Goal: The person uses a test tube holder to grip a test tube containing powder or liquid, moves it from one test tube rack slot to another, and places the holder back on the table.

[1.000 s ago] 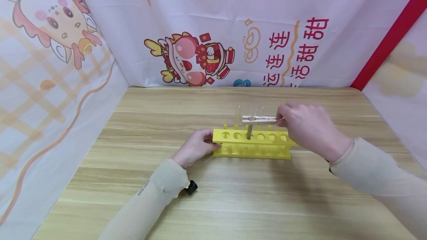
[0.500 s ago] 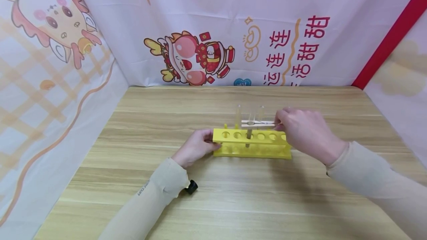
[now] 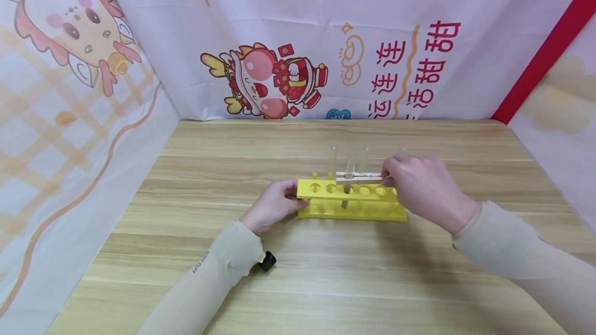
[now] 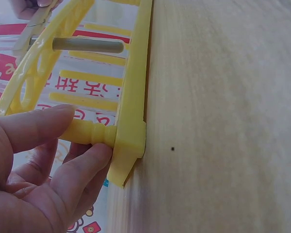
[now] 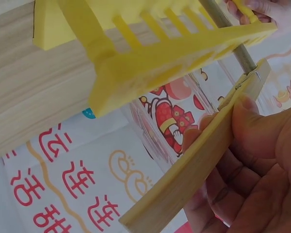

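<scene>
A yellow test tube rack [image 3: 351, 216] stands on the table, its left end post gripped by the left hand [image 3: 272, 206] between thumb and fingers. The right hand [image 3: 426, 187] holds a wooden test tube clamp [image 3: 359, 179], its jaws around the upper part of a glass test tube [image 3: 345, 203]. Grey-brown contents fill the tube's lower part. It passes through a hole of the rack's upper plate; in the left wrist view the tube's rounded bottom [image 4: 114, 46] is close to the base. In the right wrist view, thumb and fingers pinch the clamp's wooden arms [image 5: 184, 170].
Behind the rack, clear test tubes [image 3: 332, 160] stand upside down on the peg side. Short yellow pegs [image 3: 314, 175] line the rack's back. A black object [image 3: 267, 261] shows by the left cuff. Printed cloth [image 3: 279, 19] hangs behind the wood-grain table [image 3: 223, 154].
The right hand has moved down and slightly left with the clamp, so the test tube has sunk deeper through the rack's hole. The left hand keeps its grip on the rack.
</scene>
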Tool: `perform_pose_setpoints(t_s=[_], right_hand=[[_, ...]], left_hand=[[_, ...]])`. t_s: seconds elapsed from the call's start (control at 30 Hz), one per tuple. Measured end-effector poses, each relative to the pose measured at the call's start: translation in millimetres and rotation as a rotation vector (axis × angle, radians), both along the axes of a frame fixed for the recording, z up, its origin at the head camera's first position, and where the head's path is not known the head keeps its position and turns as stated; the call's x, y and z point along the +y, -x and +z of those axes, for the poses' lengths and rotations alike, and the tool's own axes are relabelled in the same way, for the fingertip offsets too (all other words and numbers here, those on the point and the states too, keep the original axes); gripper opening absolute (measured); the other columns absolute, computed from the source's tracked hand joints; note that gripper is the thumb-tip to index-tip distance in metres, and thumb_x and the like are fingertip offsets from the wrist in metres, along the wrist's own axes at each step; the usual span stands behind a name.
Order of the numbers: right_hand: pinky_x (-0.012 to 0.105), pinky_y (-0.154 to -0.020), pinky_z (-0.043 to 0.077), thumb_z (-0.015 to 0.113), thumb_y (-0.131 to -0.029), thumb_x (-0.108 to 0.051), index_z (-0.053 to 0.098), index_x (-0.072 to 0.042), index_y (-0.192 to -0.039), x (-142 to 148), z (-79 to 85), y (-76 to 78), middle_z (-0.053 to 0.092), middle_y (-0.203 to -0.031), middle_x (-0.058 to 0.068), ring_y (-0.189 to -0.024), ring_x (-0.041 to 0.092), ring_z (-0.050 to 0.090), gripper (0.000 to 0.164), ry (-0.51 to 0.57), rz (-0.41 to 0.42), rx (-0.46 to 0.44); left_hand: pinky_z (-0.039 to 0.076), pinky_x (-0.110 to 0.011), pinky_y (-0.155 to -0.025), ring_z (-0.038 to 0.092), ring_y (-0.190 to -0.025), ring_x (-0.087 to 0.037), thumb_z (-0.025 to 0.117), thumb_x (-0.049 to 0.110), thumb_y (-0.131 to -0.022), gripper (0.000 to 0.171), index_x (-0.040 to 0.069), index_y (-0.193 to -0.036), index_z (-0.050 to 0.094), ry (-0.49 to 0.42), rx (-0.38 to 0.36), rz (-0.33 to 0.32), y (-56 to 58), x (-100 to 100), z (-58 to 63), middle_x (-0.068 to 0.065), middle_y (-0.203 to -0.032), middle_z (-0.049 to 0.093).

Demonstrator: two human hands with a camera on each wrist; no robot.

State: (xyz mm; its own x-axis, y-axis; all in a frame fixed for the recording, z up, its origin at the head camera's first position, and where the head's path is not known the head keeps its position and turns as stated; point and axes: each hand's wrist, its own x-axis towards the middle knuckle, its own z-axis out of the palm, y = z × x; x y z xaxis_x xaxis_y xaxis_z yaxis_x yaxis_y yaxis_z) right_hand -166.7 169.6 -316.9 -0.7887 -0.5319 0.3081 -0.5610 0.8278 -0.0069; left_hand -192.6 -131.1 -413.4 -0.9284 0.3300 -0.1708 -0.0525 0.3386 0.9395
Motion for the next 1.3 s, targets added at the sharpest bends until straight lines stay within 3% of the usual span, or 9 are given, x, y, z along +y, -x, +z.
perform_pose_setpoints(t_s=[0.37,0.77,1.3], right_hand=[[0.034,-0.048,0.050,0.080,-0.081,-0.002,0.069,-0.008,-0.080,0,-6.7,0.2,0.065,-0.075,0.001,-0.061,0.017,0.062,0.012,0.018,0.017,0.019],[0.034,-0.053,0.053,0.080,-0.081,-0.002,0.069,-0.007,-0.083,-2,-8.2,-0.9,0.066,-0.079,0.003,-0.064,0.017,0.061,0.012,-0.007,-0.001,-0.029],[0.036,-0.046,0.047,0.075,-0.084,-0.002,0.063,-0.008,-0.075,-3,-16.8,-1.2,0.061,-0.069,0.003,-0.055,0.017,0.053,0.016,0.047,0.032,0.088]], left_hand=[[0.052,-0.030,-0.081,0.062,-0.099,-0.019,0.072,0.000,-0.089,0.027,0.005,-0.115,0.067,-0.009,-0.006,0.002,-0.2,1,0.7,-0.007,-0.110,0.068],[0.052,-0.031,-0.081,0.061,-0.099,-0.019,0.073,0.001,-0.088,0.027,0.007,-0.114,0.067,0.003,-0.003,0.007,0.8,1,0.0,-0.004,-0.109,0.068],[0.052,-0.032,-0.083,0.062,-0.099,-0.019,0.073,0.002,-0.088,0.027,0.007,-0.115,0.067,0.015,0.003,0.008,-0.2,0,1.4,-0.004,-0.109,0.068]])
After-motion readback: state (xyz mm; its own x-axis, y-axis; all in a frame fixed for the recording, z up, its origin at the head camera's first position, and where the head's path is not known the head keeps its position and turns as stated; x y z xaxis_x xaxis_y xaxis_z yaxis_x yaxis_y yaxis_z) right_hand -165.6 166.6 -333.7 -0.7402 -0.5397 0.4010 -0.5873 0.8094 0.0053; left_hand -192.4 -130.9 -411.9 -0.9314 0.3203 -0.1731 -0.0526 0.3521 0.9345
